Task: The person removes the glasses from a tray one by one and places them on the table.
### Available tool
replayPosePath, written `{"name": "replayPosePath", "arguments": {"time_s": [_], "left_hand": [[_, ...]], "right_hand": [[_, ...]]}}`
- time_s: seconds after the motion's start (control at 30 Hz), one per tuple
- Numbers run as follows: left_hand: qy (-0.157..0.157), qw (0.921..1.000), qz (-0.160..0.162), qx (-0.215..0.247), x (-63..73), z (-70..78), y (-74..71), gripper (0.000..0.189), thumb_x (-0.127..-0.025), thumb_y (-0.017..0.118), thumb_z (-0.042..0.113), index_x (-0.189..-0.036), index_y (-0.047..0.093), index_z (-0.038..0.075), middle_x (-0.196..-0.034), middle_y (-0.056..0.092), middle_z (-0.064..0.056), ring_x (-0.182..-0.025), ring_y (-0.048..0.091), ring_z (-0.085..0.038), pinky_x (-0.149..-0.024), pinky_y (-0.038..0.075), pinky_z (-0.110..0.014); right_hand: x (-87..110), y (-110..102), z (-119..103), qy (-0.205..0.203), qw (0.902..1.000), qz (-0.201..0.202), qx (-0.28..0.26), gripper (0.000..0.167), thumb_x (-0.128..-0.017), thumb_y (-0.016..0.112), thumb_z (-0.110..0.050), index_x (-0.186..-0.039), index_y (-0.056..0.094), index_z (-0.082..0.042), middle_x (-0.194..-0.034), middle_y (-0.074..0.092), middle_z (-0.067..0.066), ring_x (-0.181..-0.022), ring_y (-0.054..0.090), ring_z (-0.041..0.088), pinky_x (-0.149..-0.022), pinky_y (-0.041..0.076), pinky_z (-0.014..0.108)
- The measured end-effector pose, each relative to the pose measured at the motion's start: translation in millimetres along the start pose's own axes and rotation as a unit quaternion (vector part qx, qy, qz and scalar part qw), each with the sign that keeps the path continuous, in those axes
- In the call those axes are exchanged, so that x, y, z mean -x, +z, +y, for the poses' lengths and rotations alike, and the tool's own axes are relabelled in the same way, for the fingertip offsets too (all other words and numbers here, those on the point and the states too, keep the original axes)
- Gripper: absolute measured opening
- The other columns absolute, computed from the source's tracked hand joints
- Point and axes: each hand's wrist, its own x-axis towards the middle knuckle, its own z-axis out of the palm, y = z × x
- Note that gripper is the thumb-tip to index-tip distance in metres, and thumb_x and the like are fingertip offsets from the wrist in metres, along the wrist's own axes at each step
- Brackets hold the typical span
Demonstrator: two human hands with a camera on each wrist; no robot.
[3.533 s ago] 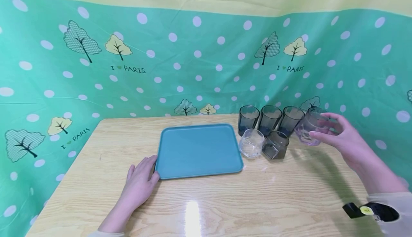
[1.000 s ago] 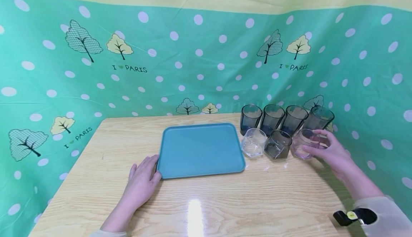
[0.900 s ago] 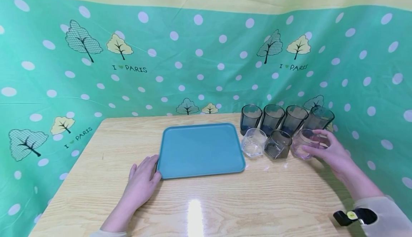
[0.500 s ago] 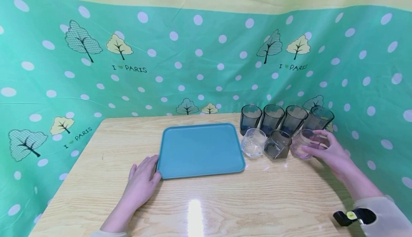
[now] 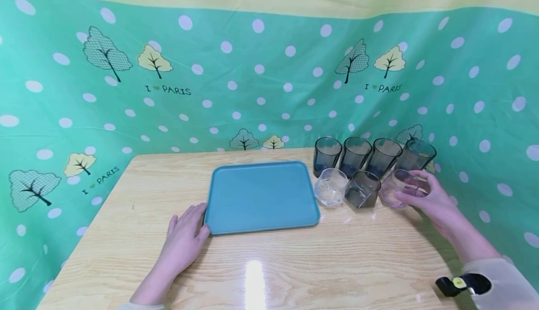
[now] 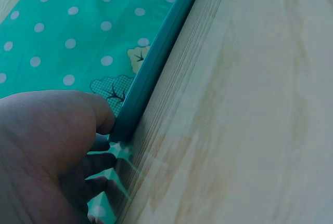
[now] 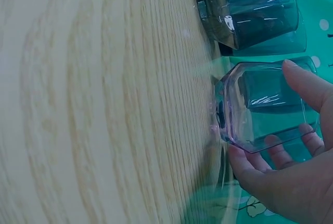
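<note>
At the right of the table, my right hand (image 5: pixel 431 202) grips a clear, pink-tinted drinking glass (image 5: pixel 391 193), thumb on one side and fingers on the other. The glass stands upright beside a smoky grey glass (image 5: pixel 363 191); its faceted base shows close to the tabletop in the right wrist view. Left of the grey glass is a clear glass (image 5: pixel 331 189). My left hand (image 5: pixel 185 235) rests at the near left corner of a teal tray (image 5: pixel 263 198), its thumb touching the corner and its relaxed fingers along the left edge.
Behind the front glasses stands a row of taller dark glasses (image 5: pixel 355 155), with the rightmost dark glass (image 5: pixel 417 153) behind the pink-tinted one. Green curtain (image 5: pixel 261 85) with dots and trees closes off the back and sides of the wooden table (image 5: pixel 311 268).
Since the earliest frame, my right hand has brought the pink-tinted glass down and nearer, into line with the front glasses. Over the last second both hands stay practically still.
</note>
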Motion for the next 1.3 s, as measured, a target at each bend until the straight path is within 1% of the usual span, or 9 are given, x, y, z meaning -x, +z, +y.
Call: {"name": "replayPosePath", "arguments": {"time_s": [0.27, 0.47, 0.6, 0.73, 0.83, 0.87, 0.97, 1.17, 1.3], "left_hand": [[0.001, 1.0000, 0.002, 0.003, 1.2, 0.9, 2.8, 0.060, -0.109, 0.060, 0.011, -0.165, 0.044, -0.003, -0.169, 0.045, -0.026, -0.160, 0.030, -0.053, -0.126, 0.003, -0.079], [-0.002, 1.0000, -0.001, 0.005, 3.9, 2.4, 5.1, 0.060, -0.109, 0.059, 0.011, -0.165, 0.044, -0.003, -0.169, 0.045, -0.026, -0.160, 0.030, -0.053, -0.126, 0.003, -0.079], [-0.001, 1.0000, 0.000, 0.005, 3.6, 1.4, 6.2, 0.060, -0.109, 0.059, 0.011, -0.165, 0.043, -0.003, -0.169, 0.045, -0.026, -0.160, 0.030, -0.053, -0.126, 0.003, -0.079], [0.000, 1.0000, 0.002, 0.004, 2.5, 1.0, 7.4, 0.060, -0.109, 0.059, 0.011, -0.165, 0.044, -0.003, -0.169, 0.045, -0.026, -0.160, 0.031, -0.053, -0.126, 0.004, -0.079], [-0.001, 1.0000, 0.001, 0.002, 1.4, 1.4, 6.8, 0.060, -0.109, 0.059, 0.011, -0.165, 0.044, -0.003, -0.168, 0.046, -0.026, -0.159, 0.031, -0.053, -0.126, 0.004, -0.079], [-0.001, 1.0000, 0.000, 0.001, 0.4, 1.3, 6.8, 0.060, -0.109, 0.059, 0.012, -0.165, 0.044, -0.004, -0.168, 0.045, -0.027, -0.159, 0.031, -0.053, -0.125, 0.004, -0.080], [0.000, 1.0000, -0.003, -0.001, -2.5, 3.0, 5.1, 0.060, -0.111, 0.057, 0.013, -0.166, 0.042, -0.005, -0.169, 0.043, -0.028, -0.159, 0.030, -0.054, -0.125, 0.006, -0.080], [0.009, 0.9999, 0.000, -0.013, -5.9, 9.6, -1.3, 0.060, -0.113, 0.056, 0.015, -0.167, 0.039, -0.005, -0.172, 0.037, -0.030, -0.161, 0.026, -0.055, -0.125, 0.008, -0.081], [0.017, 0.9994, 0.004, -0.031, -7.9, 14.5, -4.9, 0.060, -0.114, 0.056, 0.017, -0.168, 0.039, -0.004, -0.173, 0.036, -0.029, -0.162, 0.025, -0.054, -0.126, 0.007, -0.079]], "right_hand": [[1.9, -3, 1, -0.005, 1.0000, -0.005, 0.001, 0.077, -0.104, 0.079, -0.008, -0.164, 0.032, -0.018, -0.127, 0.060, -0.019, -0.108, 0.064, -0.005, -0.090, 0.056, 0.013], [4.4, -6, -1, 0.015, 0.9989, -0.011, 0.043, 0.098, -0.105, 0.079, -0.015, -0.174, 0.010, -0.002, -0.160, 0.042, 0.026, -0.110, 0.057, -0.012, -0.091, 0.051, 0.008], [4.0, -8, -1, 0.023, 0.9972, -0.012, 0.069, 0.101, -0.106, 0.079, -0.020, -0.175, 0.008, -0.003, -0.169, 0.030, 0.035, -0.111, 0.053, -0.012, -0.089, 0.051, 0.008], [5.1, -9, -6, 0.021, 0.9950, -0.013, 0.096, 0.102, -0.105, 0.080, -0.026, -0.177, 0.009, -0.008, -0.171, 0.030, 0.033, -0.139, 0.056, 0.028, -0.090, 0.050, 0.008], [6.0, -8, -11, 0.017, 0.9937, -0.011, 0.110, 0.107, -0.104, 0.082, -0.031, -0.178, 0.007, -0.011, -0.174, 0.023, 0.035, -0.154, 0.030, 0.059, -0.116, 0.049, 0.033], [6.2, -8, -13, 0.014, 0.9935, -0.007, 0.113, 0.109, -0.103, 0.083, -0.031, -0.178, 0.006, -0.010, -0.175, 0.020, 0.036, -0.154, 0.028, 0.061, -0.122, 0.045, 0.045], [7.5, -7, -20, -0.007, 0.9889, 0.012, 0.148, 0.115, -0.099, 0.087, -0.034, -0.178, 0.006, -0.009, -0.176, 0.014, 0.039, -0.151, 0.024, 0.070, -0.115, 0.028, 0.084], [12.4, -2, -37, -0.064, 0.9628, 0.053, 0.257, 0.117, -0.096, 0.089, -0.040, -0.178, 0.011, -0.011, -0.174, 0.011, 0.041, -0.146, 0.023, 0.077, -0.102, 0.025, 0.095], [17.9, 9, -48, -0.115, 0.9436, 0.066, 0.303, 0.113, -0.097, 0.089, -0.035, -0.177, 0.015, -0.008, -0.173, 0.014, 0.043, -0.146, 0.025, 0.076, -0.103, 0.025, 0.095]]}}
